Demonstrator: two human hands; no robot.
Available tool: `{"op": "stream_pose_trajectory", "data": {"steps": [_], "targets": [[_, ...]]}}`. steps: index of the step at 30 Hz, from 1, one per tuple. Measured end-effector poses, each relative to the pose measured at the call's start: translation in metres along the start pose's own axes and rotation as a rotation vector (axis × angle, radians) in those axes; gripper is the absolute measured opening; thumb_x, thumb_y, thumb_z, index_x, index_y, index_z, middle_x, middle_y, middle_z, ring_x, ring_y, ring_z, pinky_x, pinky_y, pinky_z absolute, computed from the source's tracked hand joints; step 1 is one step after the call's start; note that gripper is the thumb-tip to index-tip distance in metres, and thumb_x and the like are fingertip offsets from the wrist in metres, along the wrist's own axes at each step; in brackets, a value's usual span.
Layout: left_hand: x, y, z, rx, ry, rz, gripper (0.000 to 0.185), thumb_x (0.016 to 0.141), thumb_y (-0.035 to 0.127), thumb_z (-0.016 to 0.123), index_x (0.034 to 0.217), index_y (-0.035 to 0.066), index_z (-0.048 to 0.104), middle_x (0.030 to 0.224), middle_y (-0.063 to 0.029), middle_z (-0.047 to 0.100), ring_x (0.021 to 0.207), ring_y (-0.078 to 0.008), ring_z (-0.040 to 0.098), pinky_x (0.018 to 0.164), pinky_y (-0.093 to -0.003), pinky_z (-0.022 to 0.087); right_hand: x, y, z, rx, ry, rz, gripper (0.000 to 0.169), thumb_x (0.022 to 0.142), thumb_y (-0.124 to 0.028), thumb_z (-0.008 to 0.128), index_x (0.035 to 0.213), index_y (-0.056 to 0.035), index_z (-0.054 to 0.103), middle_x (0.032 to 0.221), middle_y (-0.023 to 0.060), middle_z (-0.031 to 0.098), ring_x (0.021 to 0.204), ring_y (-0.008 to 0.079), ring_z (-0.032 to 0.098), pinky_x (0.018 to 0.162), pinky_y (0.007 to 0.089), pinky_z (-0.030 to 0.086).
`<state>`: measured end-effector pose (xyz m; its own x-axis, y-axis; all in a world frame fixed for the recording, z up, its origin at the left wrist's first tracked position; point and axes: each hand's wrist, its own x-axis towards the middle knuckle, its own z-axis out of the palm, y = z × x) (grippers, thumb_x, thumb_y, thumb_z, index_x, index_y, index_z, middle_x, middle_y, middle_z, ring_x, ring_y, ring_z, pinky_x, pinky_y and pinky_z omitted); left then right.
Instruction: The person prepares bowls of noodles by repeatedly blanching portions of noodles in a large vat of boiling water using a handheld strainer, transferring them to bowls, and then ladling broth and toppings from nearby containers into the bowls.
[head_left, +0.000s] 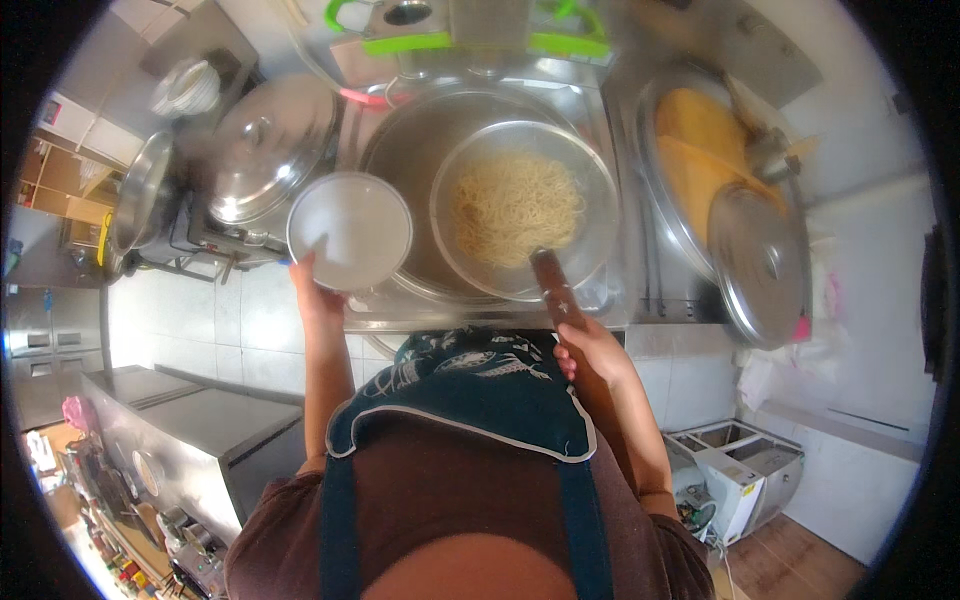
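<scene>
My left hand (315, 289) grips the rim of a white bowl (349, 231), its thumb over the near edge; the bowl looks empty inside. Closed around the brown handle (556, 289) of a wide round strainer (600, 225) is my right hand (596, 352). Pale noodles (517, 206) lie in a heap in the strainer. Both the bowl and the strainer are over a large round metal pot (397, 142), the bowl at its left side and the strainer at its right. Steam or lens haze blurs the pot's contents.
A domed metal lid (274, 150) stands left of the pot, beyond it stacked white bowls (191, 88). At right are a large vessel with yellow cloth (697, 157) and a round lid (761, 262). Green-handled items (409, 43) line the far edge. A steel counter (210, 412) is behind at left.
</scene>
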<state>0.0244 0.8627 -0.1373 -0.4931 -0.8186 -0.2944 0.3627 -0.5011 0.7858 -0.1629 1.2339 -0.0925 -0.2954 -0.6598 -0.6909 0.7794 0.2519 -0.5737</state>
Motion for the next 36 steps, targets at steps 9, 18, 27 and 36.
{"op": "stream_pose_trajectory", "data": {"steps": [9,18,27,36], "targets": [[-0.031,0.075,0.124,1.123,-0.401,1.467,0.085,0.067,0.034,0.075,0.137,0.009,0.035,0.138,-0.0220,0.031,0.128,-0.0383,0.035,0.105,-0.0494,0.029,-0.061,0.056,-0.028,-0.127,0.245,0.059,0.031,0.093,-0.017,0.052,0.116,0.0022,0.046,0.094,0.0080,0.058,0.080,0.0141,0.055,0.071,0.0270,0.045],[-0.005,0.064,0.106,0.904,-0.066,1.223,0.079,0.070,0.034,0.069,0.139,0.020,0.034,0.136,-0.0189,0.031,0.126,-0.0356,0.035,0.096,-0.0548,0.037,-0.066,0.042,-0.001,-0.266,0.294,-0.072,0.020,0.093,-0.017,0.053,0.104,-0.0040,0.044,0.070,0.0063,0.052,0.054,0.0155,0.050,0.048,0.0303,0.043],[0.017,-0.080,0.048,0.142,-0.200,-0.276,0.063,0.085,0.040,0.056,0.138,0.019,0.028,0.129,-0.0091,0.046,0.113,-0.0256,0.053,0.077,-0.0459,0.053,-0.126,-0.014,0.058,-0.191,0.362,-0.112,0.025,0.092,-0.008,0.052,0.112,-0.0100,0.037,0.066,0.0067,0.050,0.048,0.0145,0.047,0.043,0.0295,0.042],[-0.033,-0.124,0.081,0.007,-0.438,-0.331,0.087,0.083,0.058,0.056,0.144,0.011,0.016,0.141,-0.0172,0.032,0.130,-0.0305,0.035,0.089,-0.0525,0.047,-0.121,-0.014,0.050,-0.423,0.407,-0.150,0.017,0.093,-0.011,0.051,0.105,-0.0090,0.038,0.066,0.0073,0.051,0.047,0.0157,0.048,0.042,0.0302,0.043]]}}
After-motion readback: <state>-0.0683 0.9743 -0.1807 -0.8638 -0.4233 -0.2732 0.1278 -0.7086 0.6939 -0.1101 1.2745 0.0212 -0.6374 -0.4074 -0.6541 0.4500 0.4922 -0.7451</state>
